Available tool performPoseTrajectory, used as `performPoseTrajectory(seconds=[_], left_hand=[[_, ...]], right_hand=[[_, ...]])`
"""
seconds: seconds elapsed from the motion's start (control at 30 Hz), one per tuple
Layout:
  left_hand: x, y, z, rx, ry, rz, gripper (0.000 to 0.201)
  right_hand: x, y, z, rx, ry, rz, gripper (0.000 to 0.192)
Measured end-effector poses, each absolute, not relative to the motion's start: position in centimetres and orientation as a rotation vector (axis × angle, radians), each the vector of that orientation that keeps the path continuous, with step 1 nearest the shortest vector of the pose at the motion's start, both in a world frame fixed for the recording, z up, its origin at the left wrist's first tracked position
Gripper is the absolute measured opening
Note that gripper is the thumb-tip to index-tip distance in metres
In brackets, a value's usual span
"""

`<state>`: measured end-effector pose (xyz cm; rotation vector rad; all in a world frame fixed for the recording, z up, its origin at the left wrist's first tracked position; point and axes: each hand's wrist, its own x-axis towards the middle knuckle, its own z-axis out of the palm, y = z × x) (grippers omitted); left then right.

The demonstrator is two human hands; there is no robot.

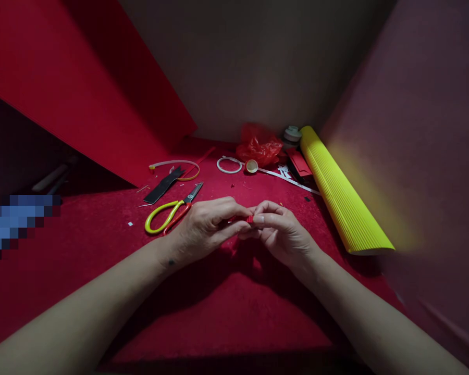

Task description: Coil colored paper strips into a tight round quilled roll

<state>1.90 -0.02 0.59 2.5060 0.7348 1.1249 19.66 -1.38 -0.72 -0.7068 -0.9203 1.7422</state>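
Red felt covers the tabletop [226,312], dimly lit, with a large red sheet [82,88] leaning at the far left. Near the middle, the person's left hand [207,226] and right hand [283,232] meet, both pinched shut on a small red piece [250,219] held just above the felt. It is so small, and so close in colour to the felt, that it could slip from either grip and be hard to find. Yellow-handled scissors [171,212] lie just beyond the left hand, where a knuckle might brush them. A yellow corrugated roll [342,200] rests to the right.
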Motion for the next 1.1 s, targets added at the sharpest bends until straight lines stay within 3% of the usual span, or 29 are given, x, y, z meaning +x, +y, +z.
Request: performPoseTrajectory(seconds=[0.63, 1.1], left_hand=[[1.7, 0.2, 0.3, 2.702, 0.715, 1.119, 0.011], [1.7, -0.3, -0.4, 3.055, 0.833, 0.858, 0.021]], right_hand=[[19.5, -1.6, -1.0, -0.661, -0.952, 1.751, 0.012], [20.2, -1.6, -0.3, -1.093, -1.276, 1.641, 0.024]])
